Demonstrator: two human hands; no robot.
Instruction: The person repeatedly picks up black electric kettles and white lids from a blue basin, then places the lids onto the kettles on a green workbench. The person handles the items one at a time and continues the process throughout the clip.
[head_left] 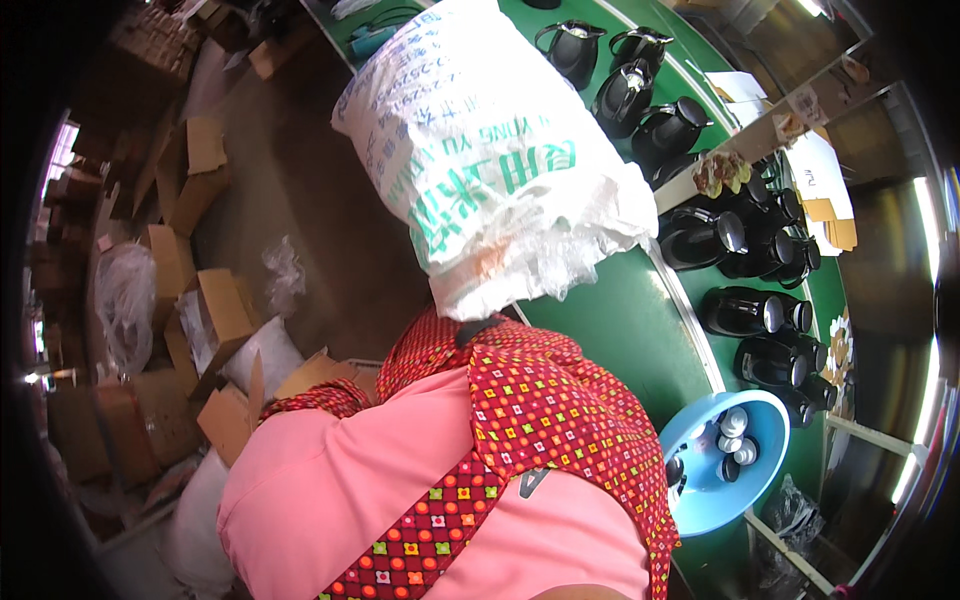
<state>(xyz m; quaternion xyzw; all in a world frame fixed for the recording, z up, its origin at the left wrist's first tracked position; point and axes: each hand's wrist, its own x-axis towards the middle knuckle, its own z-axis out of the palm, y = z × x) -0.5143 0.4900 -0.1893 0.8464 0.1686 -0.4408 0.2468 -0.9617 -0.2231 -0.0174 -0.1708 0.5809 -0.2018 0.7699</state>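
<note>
Neither of my hands shows. My red patterned apron [570, 420] and pink shirt [370, 450] fill the lower middle. Directly in front of me is a big white woven sack [480, 140], bulging, with green and blue print. Its near end is crumpled, with clear plastic film [560, 265] poking out. The sack overlaps the left side of a green worktable [610, 310] and hides whatever lies behind it. Whether my hands are behind the sack or beneath the cloth, I cannot tell.
Several black jugs [700, 238] stand and lie along the table's right side. Near me, a light blue basin [775, 420] holds round white and dark caps [735, 420]. Open cardboard boxes [225, 310] and plastic bags [125, 300] crowd the floor at left. A pale rail [690, 185] crosses above the table.
</note>
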